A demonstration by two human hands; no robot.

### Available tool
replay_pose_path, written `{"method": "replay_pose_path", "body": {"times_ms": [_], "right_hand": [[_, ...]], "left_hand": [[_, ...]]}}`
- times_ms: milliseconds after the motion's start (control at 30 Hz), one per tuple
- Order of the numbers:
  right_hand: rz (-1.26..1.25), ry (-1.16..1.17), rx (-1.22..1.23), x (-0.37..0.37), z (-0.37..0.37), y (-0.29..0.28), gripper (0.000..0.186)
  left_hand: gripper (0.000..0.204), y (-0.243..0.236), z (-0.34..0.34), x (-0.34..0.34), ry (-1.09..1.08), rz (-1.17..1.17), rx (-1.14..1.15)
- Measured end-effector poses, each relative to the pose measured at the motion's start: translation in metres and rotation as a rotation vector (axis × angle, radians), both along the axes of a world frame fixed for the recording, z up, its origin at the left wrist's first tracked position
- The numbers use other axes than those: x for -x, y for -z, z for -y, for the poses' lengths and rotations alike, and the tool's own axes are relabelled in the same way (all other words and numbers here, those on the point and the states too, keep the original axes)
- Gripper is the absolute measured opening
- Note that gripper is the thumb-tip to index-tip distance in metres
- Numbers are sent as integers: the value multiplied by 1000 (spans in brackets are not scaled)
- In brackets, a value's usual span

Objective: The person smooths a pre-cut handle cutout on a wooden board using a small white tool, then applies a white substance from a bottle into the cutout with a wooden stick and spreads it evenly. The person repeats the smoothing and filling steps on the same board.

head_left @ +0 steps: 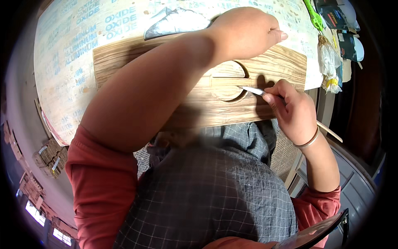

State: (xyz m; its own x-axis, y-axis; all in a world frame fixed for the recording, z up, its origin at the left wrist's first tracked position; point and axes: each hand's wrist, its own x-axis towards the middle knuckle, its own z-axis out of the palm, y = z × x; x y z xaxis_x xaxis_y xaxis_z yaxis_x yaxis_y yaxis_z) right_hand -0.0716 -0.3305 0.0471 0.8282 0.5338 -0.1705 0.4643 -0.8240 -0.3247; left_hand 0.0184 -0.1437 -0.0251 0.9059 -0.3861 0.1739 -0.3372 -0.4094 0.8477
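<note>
A striped wooden board lies across the worktable, with a rounded recess holding pale wooden pieces at its middle. My right hand grips a slim pale-bladed knife, its tip at the inner pieces near the recess's right side. My left hand is above the back right of the board, fingers curled down with the thumb near them; what they hold, if anything, is hidden. My left forearm crosses over the board and covers much of its left part.
The pale printed worktable has a grey-white angular piece behind the board. At the right edge are a green plastic tool, clear bags and dark packets. Cardboard stacks stand lower left.
</note>
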Motion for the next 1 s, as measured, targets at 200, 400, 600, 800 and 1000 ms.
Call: {"method": "replay_pose_path", "body": {"times_ms": [200, 400, 600, 800, 1000], "right_hand": [[226, -238, -75, 4, -24, 13, 30], [235, -295, -15, -6, 4, 3, 31], [252, -307, -39, 0, -26, 11, 35], [325, -318, 72, 4, -14, 2, 34], [328, -349, 151, 5, -17, 1, 29]], "left_hand": [[35, 6, 2, -2, 32, 20, -9], [38, 3, 2, -2, 19, 14, -38], [35, 0, -1, -2, 47, -33, -56], [38, 6, 5, -2, 49, 44, -76], [33, -2, -2, 1, 22, -39, -35]]}}
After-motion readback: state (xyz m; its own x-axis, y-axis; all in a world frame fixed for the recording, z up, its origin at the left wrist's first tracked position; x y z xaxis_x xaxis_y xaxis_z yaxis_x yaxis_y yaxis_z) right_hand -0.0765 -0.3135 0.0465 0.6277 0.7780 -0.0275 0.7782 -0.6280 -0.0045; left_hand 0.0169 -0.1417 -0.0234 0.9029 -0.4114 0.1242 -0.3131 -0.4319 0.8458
